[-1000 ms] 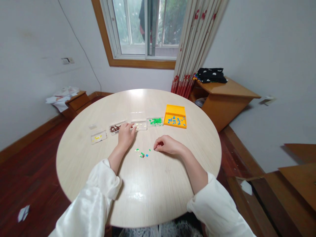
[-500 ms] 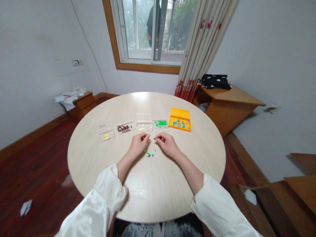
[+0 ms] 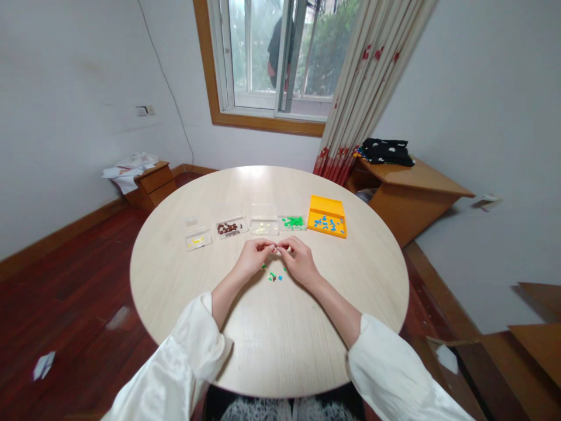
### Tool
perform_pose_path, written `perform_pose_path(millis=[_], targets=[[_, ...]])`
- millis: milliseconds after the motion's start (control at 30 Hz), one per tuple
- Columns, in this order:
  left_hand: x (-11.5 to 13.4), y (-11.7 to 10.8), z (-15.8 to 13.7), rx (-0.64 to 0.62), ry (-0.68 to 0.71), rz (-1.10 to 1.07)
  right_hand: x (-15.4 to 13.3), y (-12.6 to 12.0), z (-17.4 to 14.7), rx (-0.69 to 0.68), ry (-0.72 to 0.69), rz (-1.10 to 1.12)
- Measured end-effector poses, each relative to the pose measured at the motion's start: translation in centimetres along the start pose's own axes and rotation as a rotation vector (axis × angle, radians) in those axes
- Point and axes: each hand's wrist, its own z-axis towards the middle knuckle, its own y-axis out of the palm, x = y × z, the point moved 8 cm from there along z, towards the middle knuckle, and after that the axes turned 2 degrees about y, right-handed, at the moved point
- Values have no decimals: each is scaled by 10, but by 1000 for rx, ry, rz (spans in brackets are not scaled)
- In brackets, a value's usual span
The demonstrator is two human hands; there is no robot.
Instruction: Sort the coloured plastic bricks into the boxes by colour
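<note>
Above the table's middle, my left hand (image 3: 255,257) and my right hand (image 3: 300,261) meet at the fingertips, both closed in a pinch. Between the right fingertips is a tiny dark brown building brick, mostly covered by the fingers. What the left fingers hold is hidden. Just below the hands lie several loose bricks, among them a blue brick (image 3: 280,278), a green brick (image 3: 272,274) and a brown brick (image 3: 274,279). Another green brick (image 3: 284,269) lies close to my right hand.
Beyond the hands stand a clear box of yellow bricks (image 3: 199,248), one of brown bricks (image 3: 231,235), one of pale bricks (image 3: 264,233), one of green bricks (image 3: 293,228), and an open orange case (image 3: 326,204) with blue pieces. They sit on a round table (image 3: 280,351).
My hands have come together, and their fingertips now meet around the small brown brick that my right hand held apart before. The view has shifted slightly.
</note>
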Motion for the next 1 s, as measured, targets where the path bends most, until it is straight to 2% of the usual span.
perform_pose_path(millis=[267,500,633,733,833,933,1000], targets=[[-1,0,-3,-10,-100,-52,-2,0,0,1,-2,8],[-1,5,-6,-55,-177,-243,-5,-1,-1,-9,-12,41],[-4,5,-6,-58,-204,-278,-3,0,0,-2,-9,62],[-6,-10,1,28,-178,-267,0,-1,0,5,-5,62],[-8,-40,12,189,-119,-218,3,-3,-1,-9,14,56],[-3,-81,16,434,-22,1,2,0,-4,-85,7,62],[8,-100,16,538,81,228,1,4,-6,-151,-10,71]])
